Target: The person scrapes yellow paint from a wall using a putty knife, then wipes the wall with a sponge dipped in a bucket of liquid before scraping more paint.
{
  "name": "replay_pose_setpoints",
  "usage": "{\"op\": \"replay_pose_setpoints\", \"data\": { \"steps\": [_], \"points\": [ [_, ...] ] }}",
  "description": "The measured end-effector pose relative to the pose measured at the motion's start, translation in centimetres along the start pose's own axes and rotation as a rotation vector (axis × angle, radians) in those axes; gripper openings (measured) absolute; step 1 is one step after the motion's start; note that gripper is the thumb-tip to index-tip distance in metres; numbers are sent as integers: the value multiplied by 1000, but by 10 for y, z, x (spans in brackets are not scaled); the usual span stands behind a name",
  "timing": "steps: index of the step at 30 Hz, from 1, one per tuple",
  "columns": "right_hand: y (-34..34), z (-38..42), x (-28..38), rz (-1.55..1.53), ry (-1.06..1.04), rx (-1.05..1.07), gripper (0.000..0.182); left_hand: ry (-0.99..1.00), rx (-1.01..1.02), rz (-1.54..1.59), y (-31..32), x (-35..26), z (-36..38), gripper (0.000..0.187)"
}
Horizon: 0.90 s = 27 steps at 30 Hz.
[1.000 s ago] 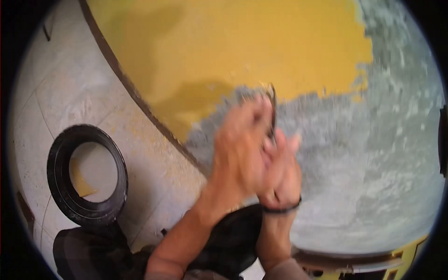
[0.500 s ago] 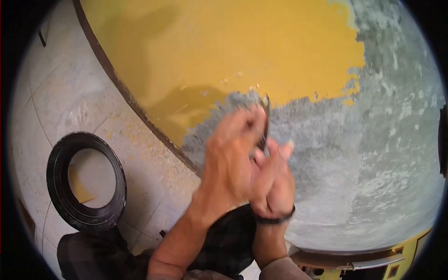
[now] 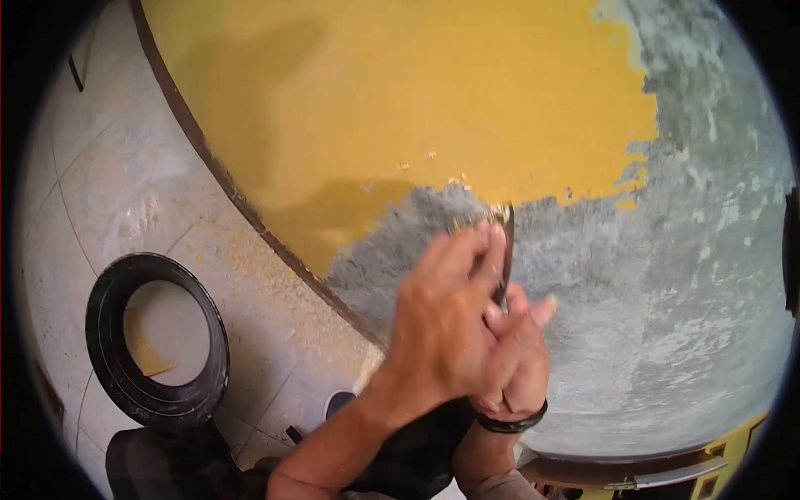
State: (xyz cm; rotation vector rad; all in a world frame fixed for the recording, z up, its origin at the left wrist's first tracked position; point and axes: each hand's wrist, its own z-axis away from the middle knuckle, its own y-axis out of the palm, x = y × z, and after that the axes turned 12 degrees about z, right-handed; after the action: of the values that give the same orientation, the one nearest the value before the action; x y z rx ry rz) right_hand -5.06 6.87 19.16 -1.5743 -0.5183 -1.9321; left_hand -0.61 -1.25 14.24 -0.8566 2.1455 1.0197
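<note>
The wall before me carries yellow paint above bare grey plaster, with a ragged border between them. A scraper with a thin dark blade points up at that border, and small yellow flakes cling around its tip. My left hand is closed on the blade, fingers pressed along it. My right hand, with a dark band at the wrist, is wrapped round the lower end; the handle is hidden in the grip. Both hands touch each other.
A black bucket stands on the tiled floor at left, with a yellowish flat piece inside. Paint flakes litter the floor along the brown skirting. A shelf-like unit shows at bottom right.
Both hands and the scraper have moved right and somewhat down, away from the paint's border. The view has shifted slightly too. The grip looks the same.
</note>
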Motion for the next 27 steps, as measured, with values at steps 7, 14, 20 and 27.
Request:
{"op": "replay_pose_setpoints", "data": {
  "steps": [7, 14, 20, 27],
  "points": [
    [-20, 10, 0, 36, -23, 87, 27, 5, 68, 15, 6, -3, 10, 52],
    [0, 1, 17, 56, 63, 212, 24, 38, -62, -57, 1, -3, -14, 54],
    [28, 2, 27, -60, 92, -275, 28, 146, -24, -17, 14, 2, -4, 54],
    [-9, 10, 7, -26, -14, 180, 30, 2, 28, -27, 1, -8, -3, 53]
  ]
}}
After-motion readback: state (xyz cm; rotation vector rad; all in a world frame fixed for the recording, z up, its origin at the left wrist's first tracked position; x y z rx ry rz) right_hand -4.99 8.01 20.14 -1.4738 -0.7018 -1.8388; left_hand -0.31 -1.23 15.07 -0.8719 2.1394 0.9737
